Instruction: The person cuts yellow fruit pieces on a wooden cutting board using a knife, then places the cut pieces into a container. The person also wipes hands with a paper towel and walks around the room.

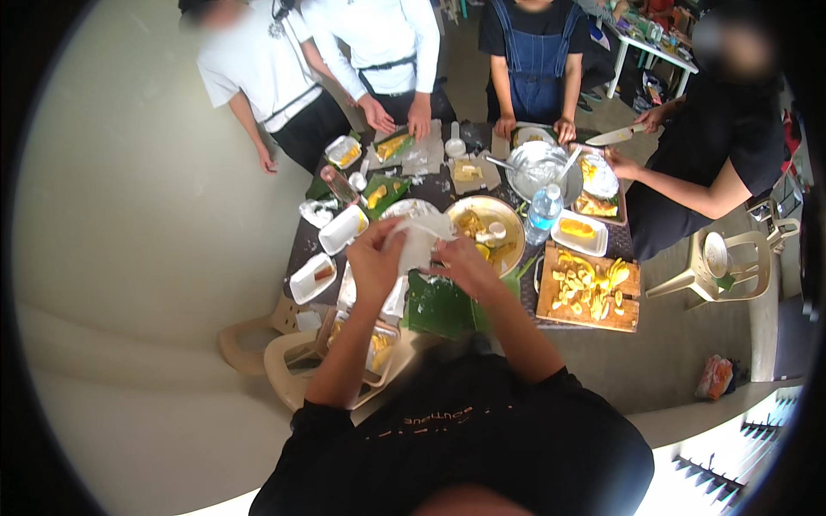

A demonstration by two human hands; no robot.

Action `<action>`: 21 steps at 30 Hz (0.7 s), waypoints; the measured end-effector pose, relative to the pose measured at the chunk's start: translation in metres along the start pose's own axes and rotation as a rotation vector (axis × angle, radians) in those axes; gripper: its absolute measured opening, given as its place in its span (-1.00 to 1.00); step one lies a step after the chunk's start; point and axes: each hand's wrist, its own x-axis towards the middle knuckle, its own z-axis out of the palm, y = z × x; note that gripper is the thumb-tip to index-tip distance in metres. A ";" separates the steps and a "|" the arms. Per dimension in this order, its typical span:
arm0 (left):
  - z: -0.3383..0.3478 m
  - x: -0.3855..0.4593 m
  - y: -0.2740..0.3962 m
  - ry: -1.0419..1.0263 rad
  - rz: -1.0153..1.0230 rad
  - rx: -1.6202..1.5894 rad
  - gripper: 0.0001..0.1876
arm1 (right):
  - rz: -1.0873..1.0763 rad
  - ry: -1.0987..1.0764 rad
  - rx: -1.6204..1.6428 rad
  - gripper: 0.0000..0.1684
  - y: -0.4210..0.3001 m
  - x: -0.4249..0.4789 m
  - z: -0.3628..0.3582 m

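Between my hands a thin, whitish translucent sheet (413,250) is held up over the near side of the table. Its material I cannot tell for certain. My left hand (379,258) grips its left edge between thumb and fingers. At the right edge is my right hand (466,263), its fingers touching the sheet; whether they pinch it I cannot tell. Green banana leaf pieces (439,308) lie below, nearest my body. Just beyond the sheet are a white plate (409,208), partly hidden, and a round tray (516,226) with yellow-brown food pieces.
On the right stand a wooden board (548,309) with cut yellow fruit, a water bottle (543,216) and a metal bowl (539,155). Foam trays (313,293) line the left. Several people stand around the table; one at right holds a knife (616,136). Plastic chairs (284,361) stand left.
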 end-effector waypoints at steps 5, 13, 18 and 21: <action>-0.002 -0.017 0.016 -0.058 0.049 0.066 -0.76 | -0.169 0.030 -0.233 -0.34 0.015 0.002 0.029; -0.020 -0.017 0.030 0.049 0.228 0.224 -0.76 | -0.364 0.109 -0.378 -0.58 0.039 0.014 -0.007; -0.036 -0.017 -0.008 0.082 0.040 -0.086 -0.78 | -0.369 0.307 -0.302 -0.66 0.067 0.017 -0.016; -0.043 -0.028 -0.045 0.059 -0.089 -0.230 -0.77 | -0.317 0.242 0.056 -0.70 0.048 0.000 0.008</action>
